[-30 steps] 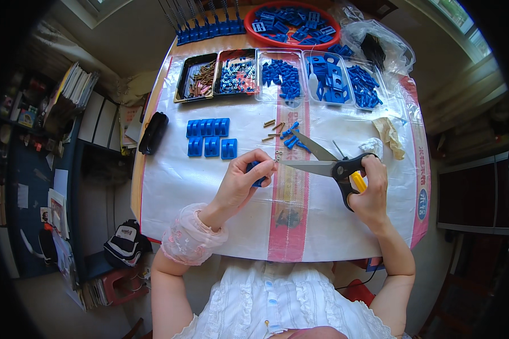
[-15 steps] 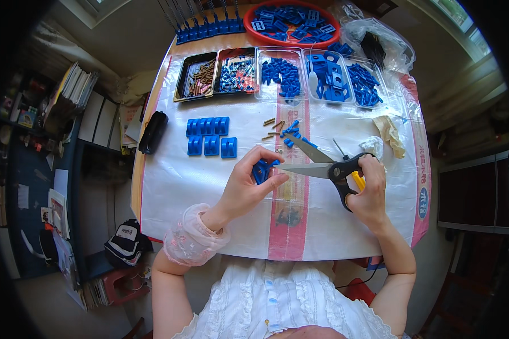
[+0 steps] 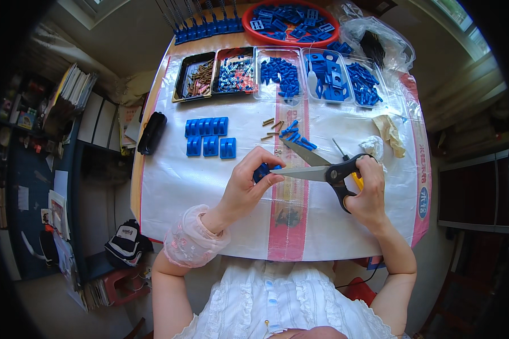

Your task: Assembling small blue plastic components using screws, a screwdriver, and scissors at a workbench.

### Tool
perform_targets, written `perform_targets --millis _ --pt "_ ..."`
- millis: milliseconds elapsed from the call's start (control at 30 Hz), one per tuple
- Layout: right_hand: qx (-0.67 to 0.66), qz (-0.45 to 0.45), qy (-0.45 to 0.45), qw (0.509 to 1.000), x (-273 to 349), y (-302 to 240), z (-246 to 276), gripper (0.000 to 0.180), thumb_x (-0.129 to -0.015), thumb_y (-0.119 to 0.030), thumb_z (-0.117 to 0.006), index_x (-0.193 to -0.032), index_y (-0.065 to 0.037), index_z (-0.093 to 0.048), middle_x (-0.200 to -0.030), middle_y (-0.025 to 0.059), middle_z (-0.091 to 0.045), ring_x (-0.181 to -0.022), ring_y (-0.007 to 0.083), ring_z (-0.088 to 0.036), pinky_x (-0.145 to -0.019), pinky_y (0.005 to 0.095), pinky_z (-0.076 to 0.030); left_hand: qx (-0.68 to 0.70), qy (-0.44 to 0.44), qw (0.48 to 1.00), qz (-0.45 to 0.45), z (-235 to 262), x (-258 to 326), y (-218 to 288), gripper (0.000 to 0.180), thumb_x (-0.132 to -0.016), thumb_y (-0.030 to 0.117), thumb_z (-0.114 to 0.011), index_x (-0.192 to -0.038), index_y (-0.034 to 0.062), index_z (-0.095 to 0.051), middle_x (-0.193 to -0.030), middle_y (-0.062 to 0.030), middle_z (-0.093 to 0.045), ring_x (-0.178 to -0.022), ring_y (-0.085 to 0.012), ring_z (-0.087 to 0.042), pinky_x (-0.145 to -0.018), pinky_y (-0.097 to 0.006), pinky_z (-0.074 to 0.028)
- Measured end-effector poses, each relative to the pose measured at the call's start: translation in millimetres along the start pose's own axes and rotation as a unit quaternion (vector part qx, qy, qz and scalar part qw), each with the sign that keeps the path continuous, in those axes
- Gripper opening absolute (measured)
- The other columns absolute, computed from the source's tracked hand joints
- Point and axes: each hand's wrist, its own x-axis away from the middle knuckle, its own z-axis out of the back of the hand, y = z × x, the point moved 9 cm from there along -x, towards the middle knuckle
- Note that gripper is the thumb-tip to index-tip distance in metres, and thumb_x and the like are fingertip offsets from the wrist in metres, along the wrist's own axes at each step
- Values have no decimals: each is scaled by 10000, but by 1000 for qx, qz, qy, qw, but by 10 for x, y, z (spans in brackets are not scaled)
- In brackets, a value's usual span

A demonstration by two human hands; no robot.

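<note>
My left hand (image 3: 244, 185) pinches a small blue plastic part (image 3: 261, 172) between thumb and fingers, which hide much of it. Black-handled scissors (image 3: 333, 174) are gripped in my right hand (image 3: 370, 192), fingers through the loops and blades spread apart. The lower blade's tip reaches the blue part by my left fingertips; whether it touches cannot be made out. Just beyond the upper blade lie small blue plastic pieces (image 3: 300, 140) and several brass-coloured pins (image 3: 274, 128). A yellow-handled screwdriver (image 3: 357, 181) lies partly behind the scissors and my right hand.
Several blue blocks (image 3: 210, 146) stand in two rows at the left, near a black case (image 3: 152, 133). Open trays with pins, nuts and blue parts line the back, before a red basin (image 3: 249, 31). Crumpled paper (image 3: 391, 137) lies at the right.
The blue part has turned in my left fingers and shows less. The scissors have shifted slightly left and down, their blades a little closer together, the lower tip nearer the part.
</note>
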Motion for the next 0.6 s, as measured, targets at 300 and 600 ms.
perform_targets --millis 300,600 --pt "-7 0 -2 1000 -10 -16 5 402 -621 -17 -782 -926 -25 -520 -907 142 -522 -897 365 -539 -800 425 -397 -39 14 998 -50 21 -7 102 198 -879 -15 -749 -1049 7 -651 -951 -86 -593 -853 -181 -596 -743 -273 -478" --pt "-19 2 -6 1000 -13 -12 13 406 -641 -7 -783 -948 -19 -518 -907 146 -514 -880 354 -526 -787 417 -402 21 15 1000 -13 33 4 42 163 -921 8 -729 -1062 2 -646 -993 -52 -581 -866 -119 -567 -756 -237 -454"
